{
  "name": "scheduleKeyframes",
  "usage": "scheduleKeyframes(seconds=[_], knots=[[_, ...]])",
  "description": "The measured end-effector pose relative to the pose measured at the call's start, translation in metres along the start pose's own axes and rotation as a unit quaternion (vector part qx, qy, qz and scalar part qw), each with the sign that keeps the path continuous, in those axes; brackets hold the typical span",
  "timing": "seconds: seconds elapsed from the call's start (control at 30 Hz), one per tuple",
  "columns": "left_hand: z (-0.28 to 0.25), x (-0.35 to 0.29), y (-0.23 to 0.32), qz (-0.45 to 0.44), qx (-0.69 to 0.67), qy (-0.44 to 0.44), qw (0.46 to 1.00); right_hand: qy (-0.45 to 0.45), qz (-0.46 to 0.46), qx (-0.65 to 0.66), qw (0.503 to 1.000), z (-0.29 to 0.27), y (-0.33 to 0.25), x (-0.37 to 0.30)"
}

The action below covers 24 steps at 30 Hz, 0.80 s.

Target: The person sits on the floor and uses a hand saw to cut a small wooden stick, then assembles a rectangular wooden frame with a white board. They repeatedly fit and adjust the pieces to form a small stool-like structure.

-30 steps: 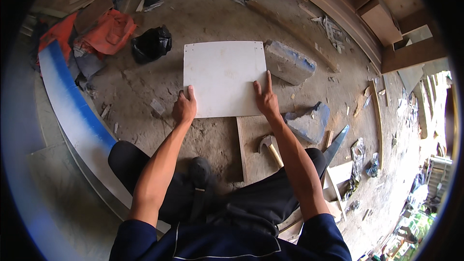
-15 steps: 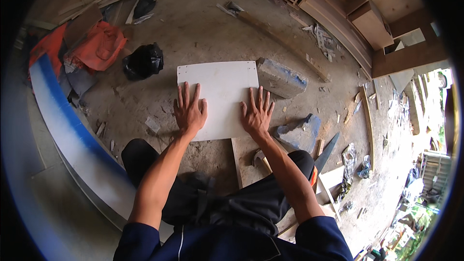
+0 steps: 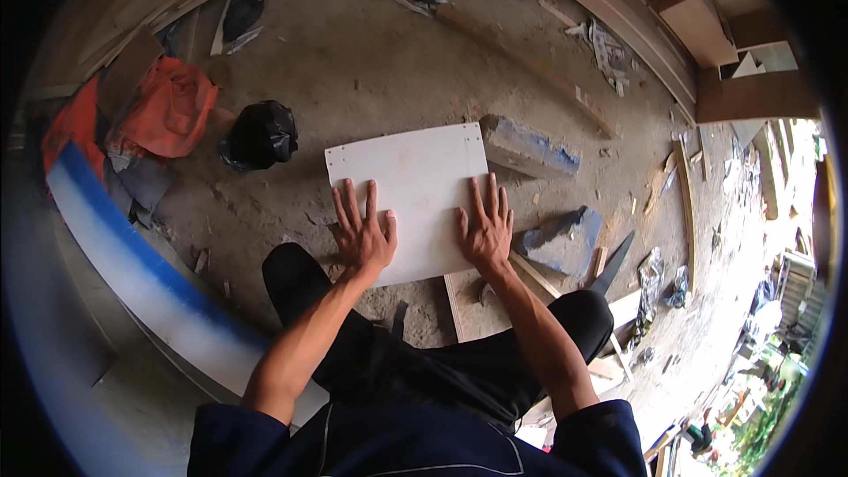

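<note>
A white rectangular board lies in front of me, with small dark holes or fastener marks at its two far corners. My left hand rests flat near its left edge, fingers stretched and spread. On the right edge lies my right hand, also spread out, palm down. Neither hand grips anything. Just past the board's far right corner sits a grey block with blue patches. A second blue-stained chunk is to the right of my right hand. What supports the board from below is hidden.
A handsaw lies beyond my right knee, near wood strips. At left are a black plastic bag, orange-red sheeting and a long blue-and-white curved panel. Wooden cabinet frames stand at the far right. Scraps litter the floor.
The view has shifted, so the board and both hands appear lower and slightly turned in the picture. Both hands stay flat on the board; my left knee has shifted inward toward it.
</note>
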<state>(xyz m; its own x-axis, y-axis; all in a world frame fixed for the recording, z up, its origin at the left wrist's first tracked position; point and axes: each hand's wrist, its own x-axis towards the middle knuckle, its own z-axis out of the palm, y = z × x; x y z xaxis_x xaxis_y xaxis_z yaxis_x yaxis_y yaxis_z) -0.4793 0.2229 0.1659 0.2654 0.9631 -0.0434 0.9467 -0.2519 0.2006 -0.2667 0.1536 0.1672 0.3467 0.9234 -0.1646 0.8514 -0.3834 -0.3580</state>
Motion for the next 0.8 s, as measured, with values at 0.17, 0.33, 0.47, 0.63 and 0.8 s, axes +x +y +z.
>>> scheduleKeyframes(seconds=[0.17,0.33,0.47,0.63,0.8], knots=[[0.004,0.002,-0.001,0.017,-0.011,0.032,0.999,0.051,-0.031,0.042,0.997,-0.004,0.0,0.002],[0.011,-0.002,-0.004,0.01,-0.012,0.047,0.999,0.036,-0.028,0.069,0.997,0.002,0.006,-0.002],[0.018,0.0,-0.012,0.027,-0.063,0.076,0.995,0.025,-0.051,0.106,0.993,0.001,0.016,-0.002],[0.025,-0.001,-0.031,0.08,-0.123,0.097,0.984,0.059,-0.112,0.143,0.982,0.015,0.031,0.005],[0.021,-0.004,-0.05,-0.159,-0.6,0.128,0.774,0.017,-0.155,0.328,0.932,0.024,0.072,0.017]])
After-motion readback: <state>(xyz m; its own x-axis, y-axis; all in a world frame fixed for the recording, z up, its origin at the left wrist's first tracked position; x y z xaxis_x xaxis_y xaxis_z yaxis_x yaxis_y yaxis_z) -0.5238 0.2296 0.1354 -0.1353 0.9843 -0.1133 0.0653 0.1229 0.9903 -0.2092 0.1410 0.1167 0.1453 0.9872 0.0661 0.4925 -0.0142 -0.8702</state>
